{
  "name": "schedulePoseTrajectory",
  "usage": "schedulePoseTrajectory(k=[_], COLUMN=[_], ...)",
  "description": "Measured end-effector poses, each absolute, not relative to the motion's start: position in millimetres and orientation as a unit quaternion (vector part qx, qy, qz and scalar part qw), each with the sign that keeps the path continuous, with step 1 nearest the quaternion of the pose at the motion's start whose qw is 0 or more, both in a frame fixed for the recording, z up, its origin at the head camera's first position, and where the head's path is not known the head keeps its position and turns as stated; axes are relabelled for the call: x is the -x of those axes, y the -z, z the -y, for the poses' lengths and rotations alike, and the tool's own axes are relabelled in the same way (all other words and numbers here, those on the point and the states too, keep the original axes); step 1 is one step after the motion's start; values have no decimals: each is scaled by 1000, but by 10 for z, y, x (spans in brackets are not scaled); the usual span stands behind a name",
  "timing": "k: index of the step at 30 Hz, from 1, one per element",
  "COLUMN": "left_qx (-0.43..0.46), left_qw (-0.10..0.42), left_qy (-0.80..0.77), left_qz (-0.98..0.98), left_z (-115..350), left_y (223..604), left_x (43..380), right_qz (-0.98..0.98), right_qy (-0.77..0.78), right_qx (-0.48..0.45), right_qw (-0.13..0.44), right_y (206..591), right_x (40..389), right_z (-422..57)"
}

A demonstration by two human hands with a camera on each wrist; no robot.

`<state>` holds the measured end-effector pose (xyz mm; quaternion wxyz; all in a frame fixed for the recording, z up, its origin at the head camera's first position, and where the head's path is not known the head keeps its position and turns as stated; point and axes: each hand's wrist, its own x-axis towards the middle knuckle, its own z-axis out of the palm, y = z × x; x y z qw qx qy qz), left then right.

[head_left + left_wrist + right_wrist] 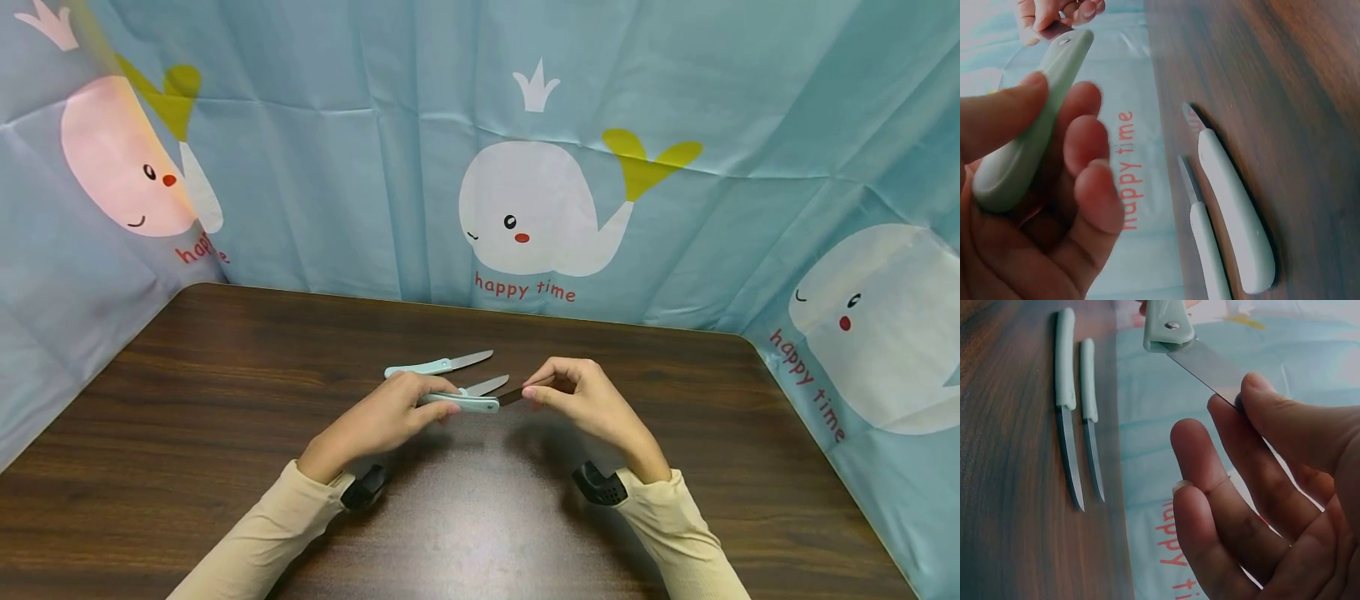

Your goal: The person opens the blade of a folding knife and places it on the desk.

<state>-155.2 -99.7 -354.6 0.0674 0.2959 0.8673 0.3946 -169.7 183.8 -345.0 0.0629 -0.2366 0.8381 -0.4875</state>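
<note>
A folding knife with a pale green handle [476, 404] is held above the table between both hands. My left hand [386, 417] grips the handle, with the thumb along its side in the left wrist view. Thumb and forefinger of my right hand [592, 404] pinch the blade [1207, 374] near its tip, and the blade stands out from the handle. Two more folding knives lie unfolded on the table beyond the hands: the farther knife [420, 368] and the nearer knife [486, 386], whose handle is partly hidden behind the left hand.
The dark wood-grain table [225, 400] reaches back to a light blue curtain [322, 192] printed with whales, which also hangs along the left and right sides. A black device [365, 487] is on the left wrist and another black device [600, 483] on the right.
</note>
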Motion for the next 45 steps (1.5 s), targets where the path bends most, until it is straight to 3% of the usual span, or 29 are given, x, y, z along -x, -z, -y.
schedulePoseTrajectory(k=[11, 21, 34, 45], left_qx=[-289, -243, -250, -249], left_qw=[16, -1, 82, 90], left_qy=[-429, -472, -472, -411], left_qz=[-856, -848, -841, -872], left_z=[973, 969, 1020, 1021], left_y=[3509, 3459, 3460, 3540], left_x=[1533, 1514, 1542, 1540], right_qz=[-836, -821, -830, -833], right_qy=[498, 522, 512, 508], right_qx=[225, 219, 201, 177], right_qw=[53, 70, 91, 127], right_y=[3428, 3453, 3434, 3502], right_x=[1707, 1744, 1744, 1834], right_z=[-1874, -1900, -1932, -2037])
